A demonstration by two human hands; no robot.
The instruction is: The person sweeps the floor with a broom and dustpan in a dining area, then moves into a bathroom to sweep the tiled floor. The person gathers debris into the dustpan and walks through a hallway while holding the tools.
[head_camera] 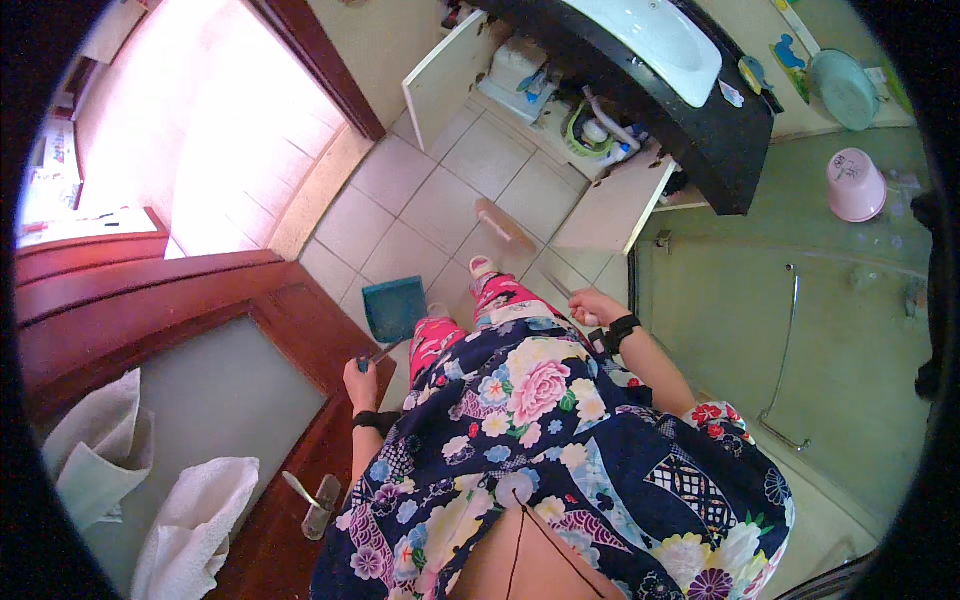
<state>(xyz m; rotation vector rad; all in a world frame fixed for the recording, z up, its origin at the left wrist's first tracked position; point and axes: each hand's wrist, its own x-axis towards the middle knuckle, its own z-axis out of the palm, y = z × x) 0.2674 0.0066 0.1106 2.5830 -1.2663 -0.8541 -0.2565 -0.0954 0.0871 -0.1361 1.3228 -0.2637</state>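
Observation:
My left hand [361, 384] is closed around the handle of a teal dustpan [394, 309], whose pan is at the tiled floor beside my foot. In my right hand [598, 307] is the thin handle of a broom [504, 225]. Its pale brown head, somewhat blurred, is at the floor ahead of my feet, to the right of the dustpan and apart from it. Black bands circle both my wrists.
A vanity cabinet [442, 82] stands ahead with doors swung out, under a black counter and white sink [675, 45]. The wooden door [300, 345], hung with white towels [199, 517], flanks my left. A glass shower panel [720, 322] and pink bucket [855, 186] are at right.

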